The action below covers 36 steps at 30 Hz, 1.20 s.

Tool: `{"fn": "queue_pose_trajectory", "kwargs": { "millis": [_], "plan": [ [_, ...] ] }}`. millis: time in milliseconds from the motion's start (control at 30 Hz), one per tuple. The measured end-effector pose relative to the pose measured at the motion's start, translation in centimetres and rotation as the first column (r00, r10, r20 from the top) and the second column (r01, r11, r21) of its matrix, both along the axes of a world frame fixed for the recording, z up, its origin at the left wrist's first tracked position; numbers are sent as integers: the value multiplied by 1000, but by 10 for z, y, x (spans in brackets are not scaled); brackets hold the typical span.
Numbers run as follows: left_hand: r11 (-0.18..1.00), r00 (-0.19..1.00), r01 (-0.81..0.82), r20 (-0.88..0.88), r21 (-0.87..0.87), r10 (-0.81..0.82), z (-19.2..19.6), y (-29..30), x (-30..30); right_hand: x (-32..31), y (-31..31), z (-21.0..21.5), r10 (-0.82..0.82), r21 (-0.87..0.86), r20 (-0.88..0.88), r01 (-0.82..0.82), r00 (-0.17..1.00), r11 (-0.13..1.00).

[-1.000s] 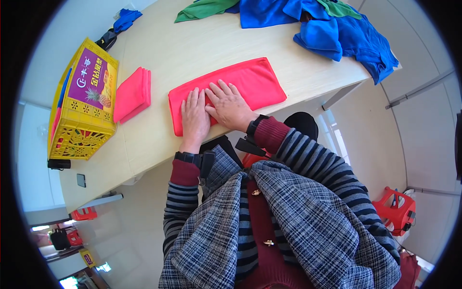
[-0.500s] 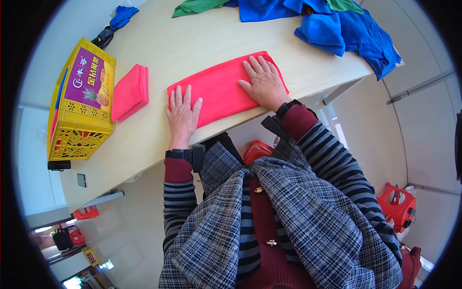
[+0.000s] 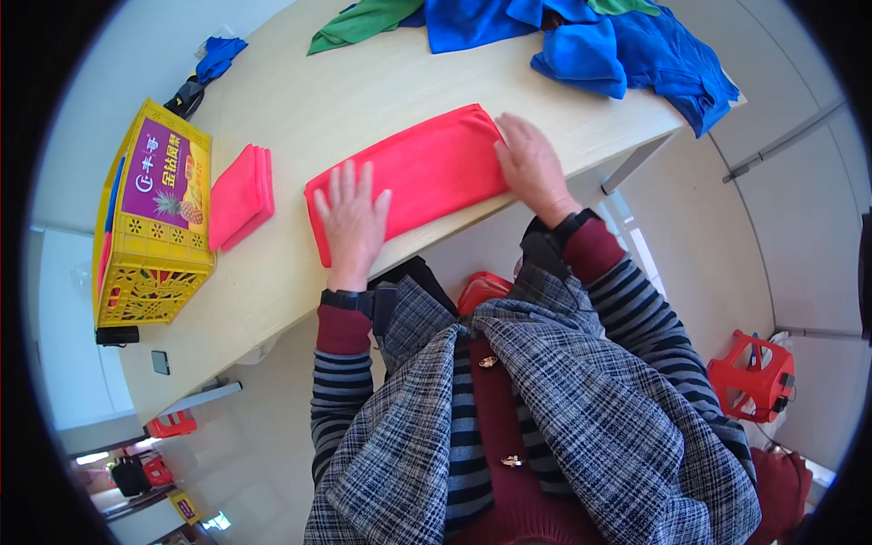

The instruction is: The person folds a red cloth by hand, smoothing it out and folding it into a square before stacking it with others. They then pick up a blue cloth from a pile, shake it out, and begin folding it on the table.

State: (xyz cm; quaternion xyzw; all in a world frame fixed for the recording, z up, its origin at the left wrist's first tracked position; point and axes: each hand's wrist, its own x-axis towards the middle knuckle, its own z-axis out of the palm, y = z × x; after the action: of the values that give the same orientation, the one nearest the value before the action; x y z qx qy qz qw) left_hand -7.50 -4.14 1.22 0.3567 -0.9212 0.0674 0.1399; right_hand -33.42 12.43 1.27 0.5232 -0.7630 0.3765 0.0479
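Observation:
A red cloth (image 3: pixel 431 173), folded into a long rectangle, lies near the table's front edge. Over its left part is my left hand (image 3: pixel 354 222), fingers spread and pointing away from me; whether it touches the fabric is hard to tell. My right hand (image 3: pixel 536 173) is at the cloth's right end, slightly blurred, with fingers stretched out and the thumb towards the cloth. Neither hand grips anything. To the left sits a small stack of folded red cloths (image 3: pixel 242 200), beside a yellow plastic crate (image 3: pixel 159 277).
Blue cloths (image 3: pixel 581 59) and a green cloth (image 3: pixel 368 23) lie heaped along the table's far side. A dark phone-like object (image 3: pixel 161 362) rests at the table's left end. Red plastic stools (image 3: pixel 749 377) stand on the floor.
My right hand has slid off the cloth's top to its right end. My left hand has lifted slightly. The whole view has shifted a little.

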Motion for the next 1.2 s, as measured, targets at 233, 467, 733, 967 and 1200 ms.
{"fn": "queue_pose_trajectory", "kwargs": {
  "millis": [233, 467, 733, 967, 1200],
  "plan": [
    [881, 888, 457, -13, 120, -459, 23, 21, -95, 50, 34, -5, 30, -68, -131, -39, 991, 997],
    [821, 831, 550, -8, 156, -556, -6, -3, -151, 44, 60, -27, 55, -37, -140, -61, 989, 997],
    [863, 863, 504, -62, 27, -502, -7, -2, -165, 31, 63, -23, 79, 24, -150, -77, 985, 997],
    [893, 864, 443, -306, 83, -400, -2, -12, -190, 32, 63, -22, 79, 67, -146, -70, 986, 995],
    [847, 867, 468, -315, 253, -386, -1, -35, -213, 30, 61, -20, 89, 111, -164, -72, 982, 991]
  ]
}}
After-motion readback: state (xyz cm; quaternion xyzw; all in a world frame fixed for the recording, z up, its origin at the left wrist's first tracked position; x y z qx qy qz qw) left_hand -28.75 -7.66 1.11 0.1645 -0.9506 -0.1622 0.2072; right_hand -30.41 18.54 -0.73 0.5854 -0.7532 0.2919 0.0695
